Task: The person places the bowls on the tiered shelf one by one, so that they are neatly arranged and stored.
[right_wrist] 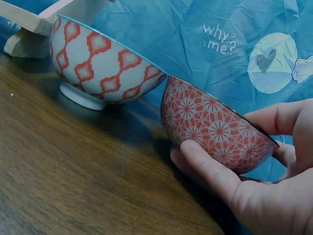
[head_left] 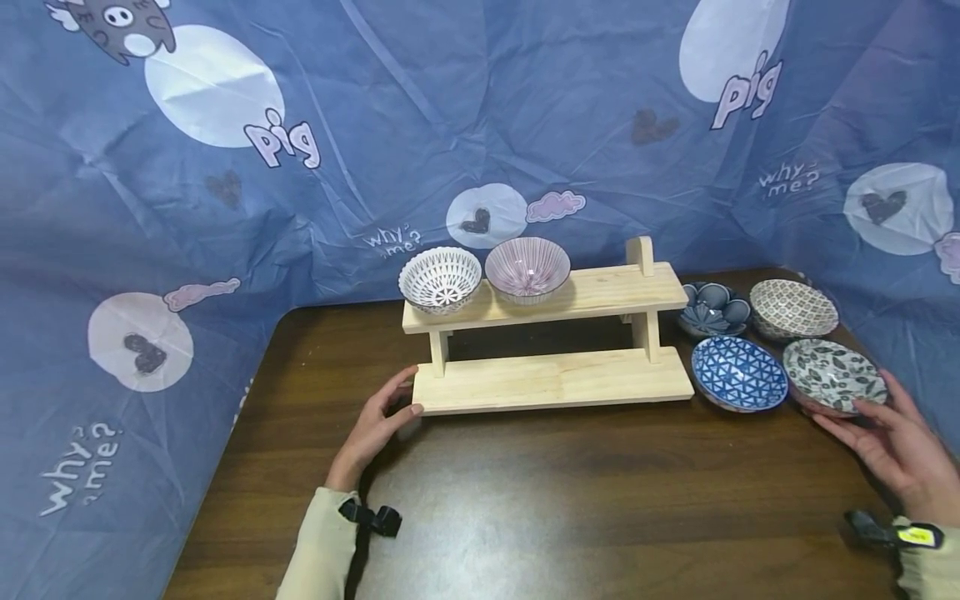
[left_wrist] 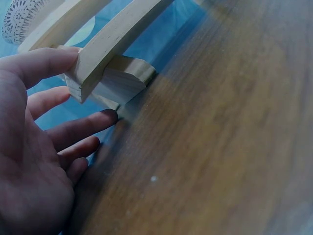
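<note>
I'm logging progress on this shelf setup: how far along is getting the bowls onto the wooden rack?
Two bowls, the white patterned bowl and the pink striped bowl, already sit on the rack's top shelf. In hand: the right hand grips the leaf-patterned bowl, tilted on the table, while the left hand touches the rack's left end. Three more bowls stand on the table beside it; the lower shelf is bare.

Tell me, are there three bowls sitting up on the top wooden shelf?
No, the top shelf holds only two bowls: a white patterned bowl and a pink striped bowl.
</note>
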{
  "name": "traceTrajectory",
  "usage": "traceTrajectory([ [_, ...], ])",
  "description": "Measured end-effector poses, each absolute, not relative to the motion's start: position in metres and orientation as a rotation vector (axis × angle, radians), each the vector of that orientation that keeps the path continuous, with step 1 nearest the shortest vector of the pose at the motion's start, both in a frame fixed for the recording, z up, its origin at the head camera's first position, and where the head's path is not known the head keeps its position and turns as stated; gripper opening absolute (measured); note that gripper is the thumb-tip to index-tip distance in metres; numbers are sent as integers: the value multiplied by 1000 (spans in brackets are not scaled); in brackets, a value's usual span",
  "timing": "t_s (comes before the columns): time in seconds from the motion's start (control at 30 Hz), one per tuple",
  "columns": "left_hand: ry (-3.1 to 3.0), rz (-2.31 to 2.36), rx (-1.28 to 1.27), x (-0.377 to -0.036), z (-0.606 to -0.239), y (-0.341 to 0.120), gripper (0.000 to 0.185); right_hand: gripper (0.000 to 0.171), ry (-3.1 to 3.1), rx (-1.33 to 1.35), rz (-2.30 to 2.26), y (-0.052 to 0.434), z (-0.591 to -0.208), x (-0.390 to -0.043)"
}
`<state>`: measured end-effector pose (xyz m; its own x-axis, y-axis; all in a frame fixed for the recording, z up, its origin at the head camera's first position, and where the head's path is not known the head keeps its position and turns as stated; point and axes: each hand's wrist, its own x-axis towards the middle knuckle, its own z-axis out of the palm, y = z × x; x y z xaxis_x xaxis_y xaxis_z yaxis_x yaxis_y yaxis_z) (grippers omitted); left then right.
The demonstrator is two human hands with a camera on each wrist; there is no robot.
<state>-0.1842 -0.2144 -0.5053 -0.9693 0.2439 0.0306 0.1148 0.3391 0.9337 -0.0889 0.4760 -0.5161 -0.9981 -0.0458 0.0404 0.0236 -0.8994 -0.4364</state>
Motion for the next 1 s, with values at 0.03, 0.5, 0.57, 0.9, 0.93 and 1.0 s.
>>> traceTrajectory([
  [0.03, 2474, 1715, 335, -184, -505, -214, 63, 70, 664, -90, -3027, 476, -515, -88],
  [0.5, 2477, 1719, 351, -185, -506, -215, 63, 67, 571, -157, -3097, 478, -504, -73],
  [0.57, 2478, 1717, 349, -184, -506, -215, 63, 64, 531, -237, -3086, 476, -499, -73],
  [0.9, 2489, 1691, 346, -184, -505, -216, 62, 61, 484, -425, -3024, 466, -472, -75],
  [0.93, 2491, 1690, 350, -184, -506, -216, 62, 62, 495, -393, -3035, 465, -470, -75],
  [1.0, 2495, 1693, 361, -184, -506, -216, 61, 64, 555, -342, -3056, 464, -465, -74],
])
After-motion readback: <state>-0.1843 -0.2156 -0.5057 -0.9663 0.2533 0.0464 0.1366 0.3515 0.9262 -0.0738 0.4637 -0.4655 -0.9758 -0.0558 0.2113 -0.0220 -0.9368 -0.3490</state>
